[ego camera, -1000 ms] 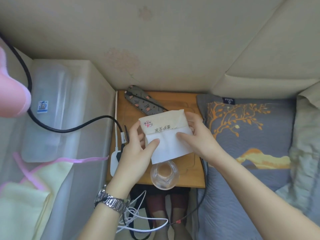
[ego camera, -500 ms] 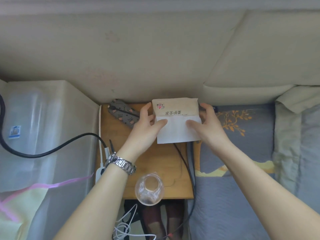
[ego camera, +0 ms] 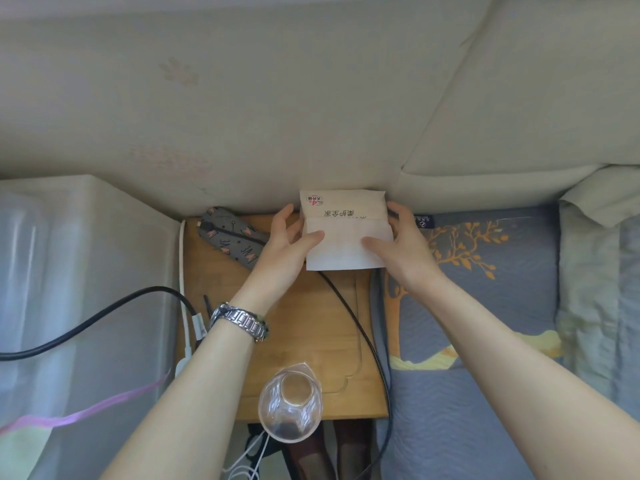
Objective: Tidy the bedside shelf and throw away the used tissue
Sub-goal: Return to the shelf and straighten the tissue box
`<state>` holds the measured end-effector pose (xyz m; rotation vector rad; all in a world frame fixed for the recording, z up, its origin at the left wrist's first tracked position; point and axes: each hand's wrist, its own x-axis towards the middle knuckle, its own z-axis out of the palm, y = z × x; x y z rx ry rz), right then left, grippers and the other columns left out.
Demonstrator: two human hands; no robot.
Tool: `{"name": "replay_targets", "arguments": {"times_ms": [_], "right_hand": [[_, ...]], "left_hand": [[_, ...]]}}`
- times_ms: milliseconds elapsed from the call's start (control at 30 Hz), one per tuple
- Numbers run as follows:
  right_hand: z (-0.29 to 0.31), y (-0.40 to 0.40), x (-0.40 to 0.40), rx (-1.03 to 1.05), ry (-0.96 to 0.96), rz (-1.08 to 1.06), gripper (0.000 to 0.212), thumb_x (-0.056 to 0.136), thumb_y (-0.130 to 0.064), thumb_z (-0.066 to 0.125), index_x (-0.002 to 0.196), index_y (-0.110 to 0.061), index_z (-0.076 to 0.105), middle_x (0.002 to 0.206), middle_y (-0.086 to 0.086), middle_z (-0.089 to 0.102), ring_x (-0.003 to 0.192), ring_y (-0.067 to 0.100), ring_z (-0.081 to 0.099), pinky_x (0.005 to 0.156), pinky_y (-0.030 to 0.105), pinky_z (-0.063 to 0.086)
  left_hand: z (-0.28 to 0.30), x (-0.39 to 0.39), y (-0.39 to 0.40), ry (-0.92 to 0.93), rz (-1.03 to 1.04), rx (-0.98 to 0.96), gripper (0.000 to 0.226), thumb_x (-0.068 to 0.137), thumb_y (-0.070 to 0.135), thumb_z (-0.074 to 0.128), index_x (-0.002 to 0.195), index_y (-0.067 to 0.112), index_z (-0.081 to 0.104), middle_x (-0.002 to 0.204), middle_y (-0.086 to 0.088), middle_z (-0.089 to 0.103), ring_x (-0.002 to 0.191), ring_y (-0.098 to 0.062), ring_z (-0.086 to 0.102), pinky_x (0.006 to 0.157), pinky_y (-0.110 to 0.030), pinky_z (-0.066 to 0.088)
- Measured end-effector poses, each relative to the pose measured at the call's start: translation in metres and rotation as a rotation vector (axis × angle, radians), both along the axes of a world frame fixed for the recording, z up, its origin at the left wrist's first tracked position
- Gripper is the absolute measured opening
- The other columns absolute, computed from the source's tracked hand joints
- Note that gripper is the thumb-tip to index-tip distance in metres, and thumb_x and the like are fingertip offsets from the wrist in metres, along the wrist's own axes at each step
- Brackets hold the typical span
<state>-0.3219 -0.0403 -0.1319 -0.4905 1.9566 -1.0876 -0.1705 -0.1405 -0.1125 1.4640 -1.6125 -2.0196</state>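
1. Hands first: our left hand point(ego camera: 277, 252) grips the left edge of the tissue pack point(ego camera: 346, 230), thumb pressed on its front and fingers behind; our right hand point(ego camera: 403, 247) does the same on the right edge.
2. We hold the pack at the shelf's point(ego camera: 304, 334) back right corner, its top edge against the padded wall point(ego camera: 277, 116); whether its base rests on the wood, we cannot tell.
3. Its long axis runs left to right, the printed band on top and upside down to us, with a white sheet hanging toward us.
4. Edges: a pouch point(ego camera: 230, 239) lies just left of our left hand, a pillow point(ego camera: 485, 271) borders the shelf's right edge, and a cable point(ego camera: 356, 327) crosses the wood.
5. Open wood lies mid-shelf; a clear bottle point(ego camera: 291, 403) stands at the near edge.
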Motion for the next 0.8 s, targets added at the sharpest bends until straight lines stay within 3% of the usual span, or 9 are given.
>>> {"name": "replay_targets", "arguments": {"times_ms": [133, 267, 400, 533, 633, 800], "right_hand": [[-0.004, -0.002, -0.004, -0.024, 0.018, 0.009, 0.067, 0.08, -0.001, 0.063, 0.138, -0.018, 0.034, 0.128, 0.002, 0.056, 0.112, 0.019, 0.056, 0.094, 0.035, 0.048], [-0.005, -0.004, -0.005, -0.033, 0.027, 0.027, 0.067, 0.08, -0.001, 0.063, 0.138, -0.018, 0.034, 0.119, -0.004, 0.055, 0.104, 0.012, 0.055, 0.082, 0.021, 0.044], [-0.007, -0.003, -0.004, -0.026, 0.042, 0.04, 0.067, 0.081, 0.0, 0.064, 0.139, -0.015, 0.033, 0.121, -0.003, 0.052, 0.106, 0.012, 0.053, 0.082, 0.019, 0.042], [-0.004, -0.002, -0.009, 0.007, 0.044, 0.068, 0.069, 0.083, -0.003, 0.064, 0.142, -0.015, 0.029, 0.135, 0.004, 0.05, 0.112, 0.013, 0.05, 0.091, 0.026, 0.041], [0.008, 0.0, -0.013, 0.055, 0.09, 0.092, 0.067, 0.084, -0.007, 0.064, 0.142, -0.013, 0.03, 0.133, 0.007, 0.054, 0.109, 0.015, 0.053, 0.089, 0.029, 0.044], [0.04, 0.01, -0.017, 0.131, 0.294, 0.165, 0.053, 0.084, -0.015, 0.063, 0.133, -0.016, 0.043, 0.12, 0.006, 0.06, 0.105, 0.022, 0.058, 0.086, 0.038, 0.05]], "left_hand": [[-0.005, -0.002, -0.002, -0.006, -0.013, 0.013, 0.073, 0.088, 0.02, 0.059, 0.146, 0.025, 0.015, 0.144, 0.001, 0.046, 0.125, -0.014, 0.05, 0.11, -0.035, 0.033], [-0.009, -0.001, -0.002, -0.009, -0.012, 0.024, 0.072, 0.089, 0.02, 0.057, 0.147, 0.025, 0.014, 0.147, 0.003, 0.042, 0.129, -0.012, 0.045, 0.108, -0.031, 0.033], [-0.011, 0.001, 0.0, -0.023, -0.015, 0.025, 0.071, 0.09, 0.021, 0.056, 0.147, 0.025, 0.014, 0.149, 0.004, 0.039, 0.129, -0.01, 0.044, 0.099, -0.024, 0.034], [-0.004, 0.003, -0.004, -0.077, -0.032, 0.011, 0.068, 0.091, 0.025, 0.055, 0.147, 0.024, 0.017, 0.144, 0.002, 0.045, 0.117, -0.01, 0.05, 0.104, -0.029, 0.034], [0.007, 0.014, -0.008, -0.149, -0.096, -0.034, 0.058, 0.091, 0.03, 0.054, 0.143, 0.022, 0.03, 0.13, 0.002, 0.057, 0.119, -0.013, 0.051, 0.109, -0.038, 0.034], [0.032, 0.048, -0.015, -0.221, -0.161, -0.181, 0.033, 0.09, 0.033, 0.054, 0.123, 0.028, 0.056, 0.117, 0.007, 0.062, 0.111, -0.01, 0.056, 0.097, -0.03, 0.043]]}}
